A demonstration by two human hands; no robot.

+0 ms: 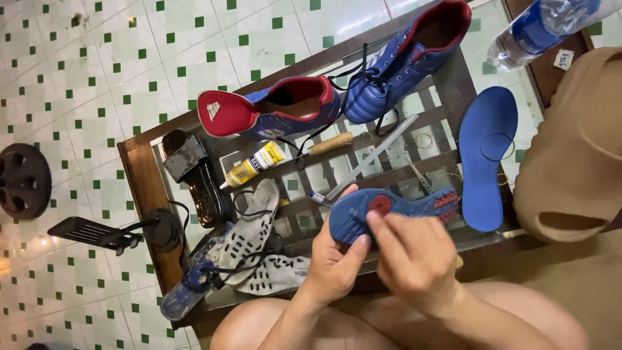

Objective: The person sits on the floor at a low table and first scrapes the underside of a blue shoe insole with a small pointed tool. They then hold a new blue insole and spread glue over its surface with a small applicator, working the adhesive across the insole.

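Left hand (334, 259) grips the heel end of a blue studded sole (389, 207), thumb wrapped up over its near edge, fingers curled beneath. Right hand (414, 256) is pressed onto the same sole from the near side, fingers together, fingertips (374, 220) on the underside next to a red stud. Sole lies sideways just beyond both hands, toe end past the right hand, hovering over the near edge of the glass-topped table (146, 188).

Beyond the hands: clear ruler (369, 167) slanting away, wooden-handled tool (330, 144), yellow glue bottle (254, 165) off beyond the left hand. Farther still, two blue shoes with red lining (337, 97), laces trailing toward the hands. Past the right hand, a blue insole (487, 155) lies lengthwise, well apart from the sole; tan slipper (570, 155) at the table's far right edge, water bottle (538, 29) beyond it.

Left of the left hand, worn grey insoles (256, 240) and a dirty sole piece (194, 282) crowd the near left corner, just beside the wrist. Black block tools (194, 175) sit farther left. Little open glass; freest gap is between sole and blue insole. Bare knees below both hands.
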